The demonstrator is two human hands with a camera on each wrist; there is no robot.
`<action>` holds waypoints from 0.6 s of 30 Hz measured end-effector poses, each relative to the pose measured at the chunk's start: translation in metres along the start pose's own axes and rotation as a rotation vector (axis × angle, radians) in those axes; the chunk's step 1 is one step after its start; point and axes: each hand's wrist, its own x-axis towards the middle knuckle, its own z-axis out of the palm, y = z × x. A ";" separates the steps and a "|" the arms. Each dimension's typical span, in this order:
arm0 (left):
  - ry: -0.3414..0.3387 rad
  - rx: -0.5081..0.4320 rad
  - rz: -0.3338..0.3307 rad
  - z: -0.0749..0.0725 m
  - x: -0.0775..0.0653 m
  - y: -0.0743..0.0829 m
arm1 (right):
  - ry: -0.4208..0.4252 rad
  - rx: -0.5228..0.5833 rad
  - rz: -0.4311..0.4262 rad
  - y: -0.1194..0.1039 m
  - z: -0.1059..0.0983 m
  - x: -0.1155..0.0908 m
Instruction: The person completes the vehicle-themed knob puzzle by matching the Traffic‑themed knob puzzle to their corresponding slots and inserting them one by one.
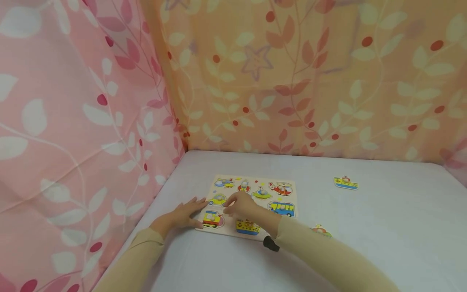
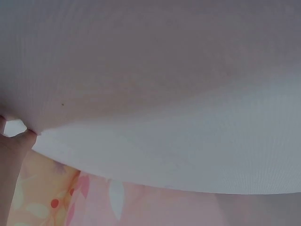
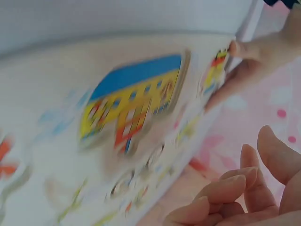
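A wooden peg puzzle board with vehicle pictures lies on the table. My left hand touches its left edge near the train piece, fingers extended; part of this left hand shows at the edge of the left wrist view. Above the board's middle hovers my right hand, between the yellow car piece and the bus piece. In the right wrist view its fingers bend loosely, thumb apart, with nothing between them. A boat picture without a visible knob shows on the board.
A loose boat piece lies on the table at the right. Another loose piece, green and red, is partly hidden behind my right sleeve. Patterned cloth walls stand at the left and back.
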 end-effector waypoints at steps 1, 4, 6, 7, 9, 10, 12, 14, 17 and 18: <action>0.001 -0.002 -0.005 0.000 0.000 0.001 | 0.000 0.002 -0.010 0.001 -0.007 -0.002; 0.005 -0.004 -0.014 0.000 -0.001 0.002 | 0.017 -0.005 -0.031 0.006 -0.026 -0.010; 0.007 -0.009 -0.027 0.000 -0.002 0.002 | 0.041 -0.013 -0.024 0.010 -0.039 -0.016; 0.008 -0.008 -0.028 0.000 -0.002 0.002 | 0.053 -0.021 -0.023 0.012 -0.045 -0.019; 0.010 -0.004 -0.030 0.001 -0.002 0.001 | 0.072 -0.011 -0.023 0.016 -0.056 -0.025; 0.009 -0.004 -0.032 0.001 -0.002 0.002 | 0.087 -0.010 -0.018 0.018 -0.062 -0.028; 0.010 -0.003 -0.027 0.001 -0.002 0.001 | 0.097 -0.027 -0.028 0.022 -0.073 -0.033; 0.009 -0.002 -0.024 0.001 -0.002 0.002 | 0.114 -0.048 -0.024 0.026 -0.083 -0.038; 0.009 0.003 -0.021 0.001 -0.002 0.003 | 0.130 -0.097 -0.002 0.034 -0.098 -0.045; 0.009 0.004 -0.021 0.000 -0.002 0.003 | 0.135 -0.099 0.005 0.037 -0.103 -0.046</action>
